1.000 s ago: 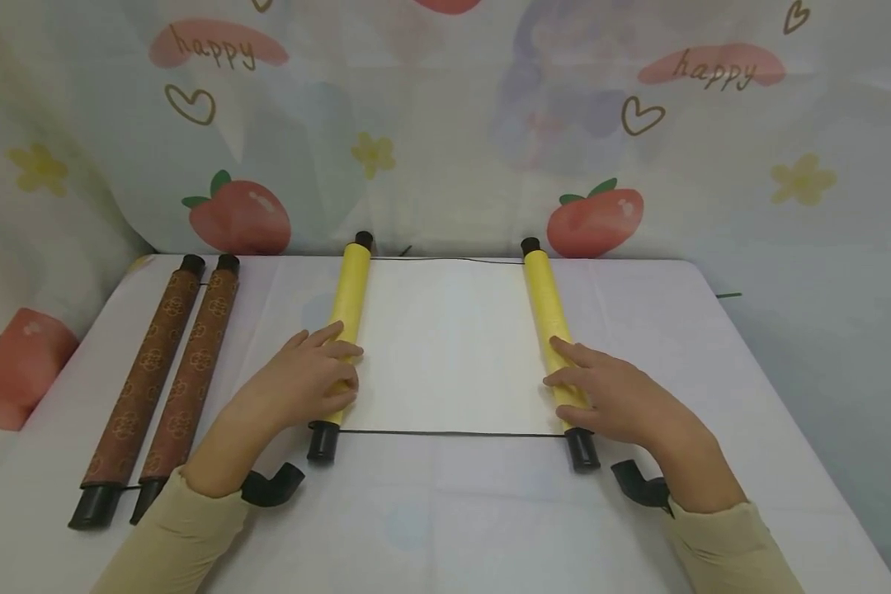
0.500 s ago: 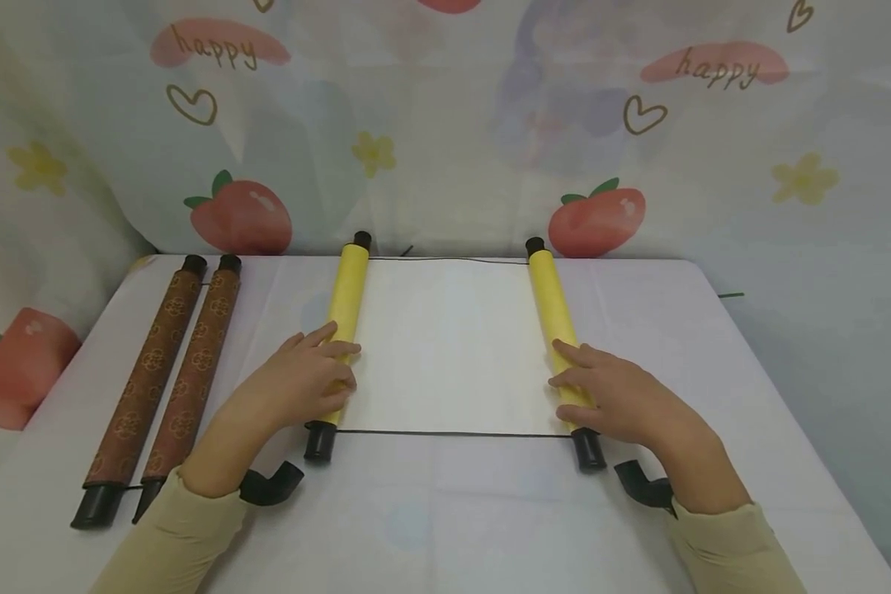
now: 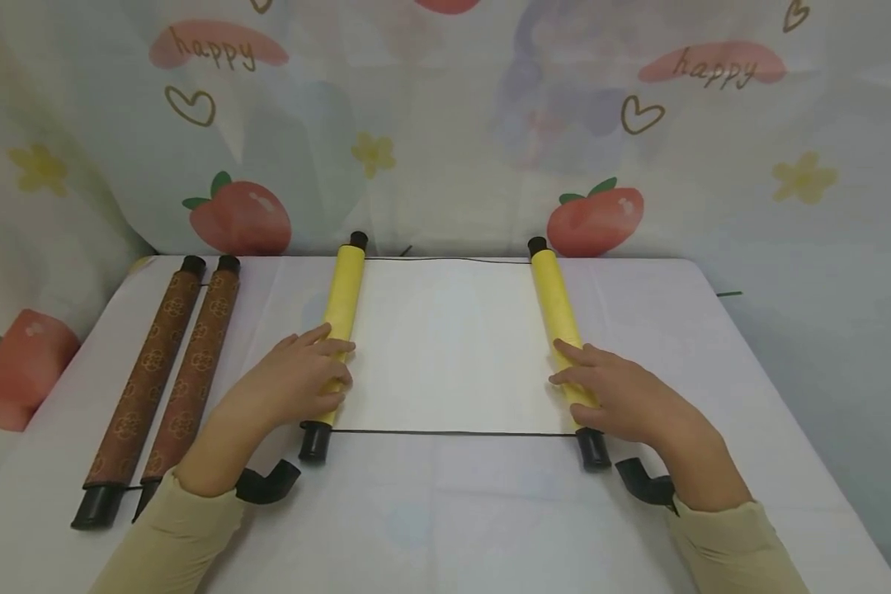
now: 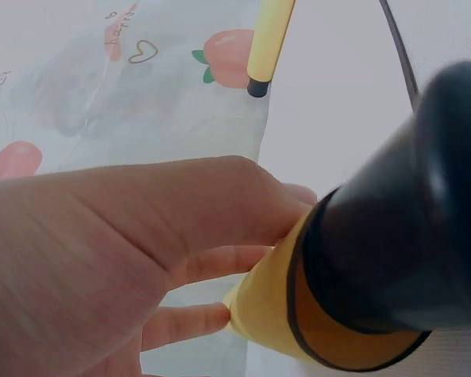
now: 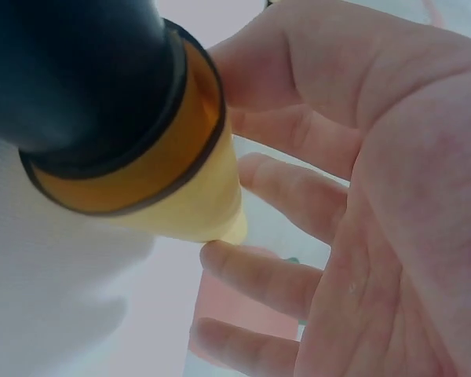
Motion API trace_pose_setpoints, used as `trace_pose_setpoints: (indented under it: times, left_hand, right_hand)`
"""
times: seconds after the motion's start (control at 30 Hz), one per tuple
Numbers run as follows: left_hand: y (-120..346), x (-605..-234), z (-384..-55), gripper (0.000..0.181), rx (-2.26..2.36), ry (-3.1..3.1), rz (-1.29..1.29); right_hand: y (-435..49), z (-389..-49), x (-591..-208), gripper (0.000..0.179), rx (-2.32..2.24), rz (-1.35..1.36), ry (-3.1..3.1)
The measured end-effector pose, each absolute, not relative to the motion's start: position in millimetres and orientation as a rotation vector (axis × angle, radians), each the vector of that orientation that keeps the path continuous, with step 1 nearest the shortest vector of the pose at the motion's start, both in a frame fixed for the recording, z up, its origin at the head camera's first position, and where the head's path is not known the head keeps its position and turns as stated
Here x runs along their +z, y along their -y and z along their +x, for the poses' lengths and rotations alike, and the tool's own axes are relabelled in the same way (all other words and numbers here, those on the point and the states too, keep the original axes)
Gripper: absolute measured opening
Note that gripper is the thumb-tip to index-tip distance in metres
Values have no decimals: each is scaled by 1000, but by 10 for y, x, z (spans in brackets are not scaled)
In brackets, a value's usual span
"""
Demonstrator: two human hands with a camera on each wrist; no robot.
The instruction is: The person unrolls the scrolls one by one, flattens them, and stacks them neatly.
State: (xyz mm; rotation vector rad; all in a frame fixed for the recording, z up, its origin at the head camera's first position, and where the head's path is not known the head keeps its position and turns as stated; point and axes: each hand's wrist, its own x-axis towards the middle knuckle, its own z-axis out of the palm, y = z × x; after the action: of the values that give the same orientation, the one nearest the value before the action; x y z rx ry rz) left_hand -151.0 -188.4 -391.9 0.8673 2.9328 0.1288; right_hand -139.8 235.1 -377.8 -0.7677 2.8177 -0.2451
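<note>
A scroll lies partly unrolled, its blank white sheet (image 3: 453,346) stretched between two yellow rolls with black end knobs. My left hand (image 3: 289,375) grips the left roll (image 3: 345,289) near its lower end, fingers over its top. On the right roll (image 3: 557,297), my right hand (image 3: 627,392) holds a similar spot with thumb and fingers. The left wrist view shows the thumb and fingers against the yellow roll (image 4: 271,306), behind a large black knob (image 4: 408,212). In the right wrist view, fingers (image 5: 259,275) touch the yellow roll (image 5: 188,208); the lowest finger stands off it.
Two brown patterned rolls (image 3: 148,363) with black ends lie side by side at the left of the white table (image 3: 431,528). A printed cloth (image 3: 445,124) hangs behind the table's back edge. Black curved pieces (image 3: 267,483) stick out at both wrists.
Both yellow rolls have moved apart, the left one leftward and the right one rightward, each with its hand. More of the white sheet shows between them.
</note>
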Motion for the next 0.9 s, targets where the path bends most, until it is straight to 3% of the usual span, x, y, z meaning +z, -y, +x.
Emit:
trace_pose_setpoints:
  times: [0.9]
  left_hand:
    - [1970, -3899, -1512, 15, 142, -2928, 841]
  right_hand:
    - [-2381, -1409, -3764, 37, -235, -684, -2787]
